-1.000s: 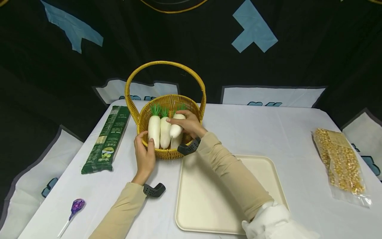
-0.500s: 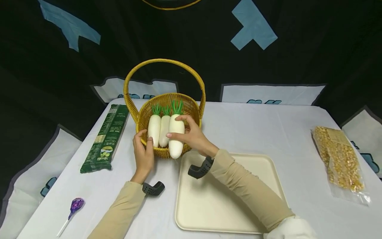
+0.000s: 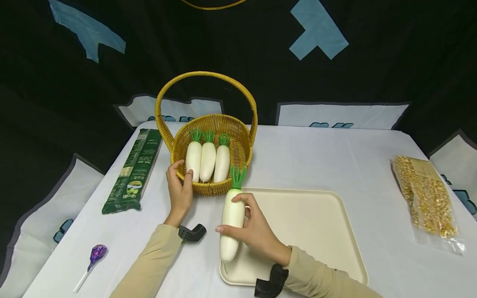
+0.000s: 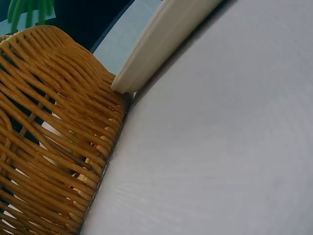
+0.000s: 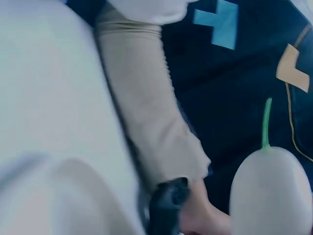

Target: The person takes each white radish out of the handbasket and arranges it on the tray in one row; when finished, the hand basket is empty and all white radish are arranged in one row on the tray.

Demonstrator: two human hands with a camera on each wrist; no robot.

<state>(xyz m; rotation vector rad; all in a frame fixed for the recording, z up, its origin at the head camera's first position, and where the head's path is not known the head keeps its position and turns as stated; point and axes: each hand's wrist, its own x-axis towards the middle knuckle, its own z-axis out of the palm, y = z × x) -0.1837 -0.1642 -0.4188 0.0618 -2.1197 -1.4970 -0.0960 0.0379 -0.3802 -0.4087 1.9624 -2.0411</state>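
In the head view my right hand (image 3: 257,231) grips a white radish (image 3: 230,227) with a green leafy top, thumb on its left side. The radish is over the left edge of a cream tray (image 3: 305,231). Its blunt end shows large in the right wrist view. My left hand (image 3: 179,194) holds the front left rim of a yellow wicker basket (image 3: 210,190), thumb over the rim. Three more white radishes (image 3: 207,161) lie side by side inside, leaves toward the back. The left wrist view shows the basket's woven wall (image 4: 54,107) touching or close to the tray's edge (image 4: 156,49).
A green packet (image 3: 132,174) lies left of the basket. Nearer the front left is a lollipop (image 3: 95,256) in a purple wrapper. A clear bag of yellow corn kernels (image 3: 426,198) sits at the right on the white-covered table (image 3: 298,157).
My right hand has lifted one radish out of the basket and brought it toward me, over the tray's left edge. My left hand stays on the basket rim.
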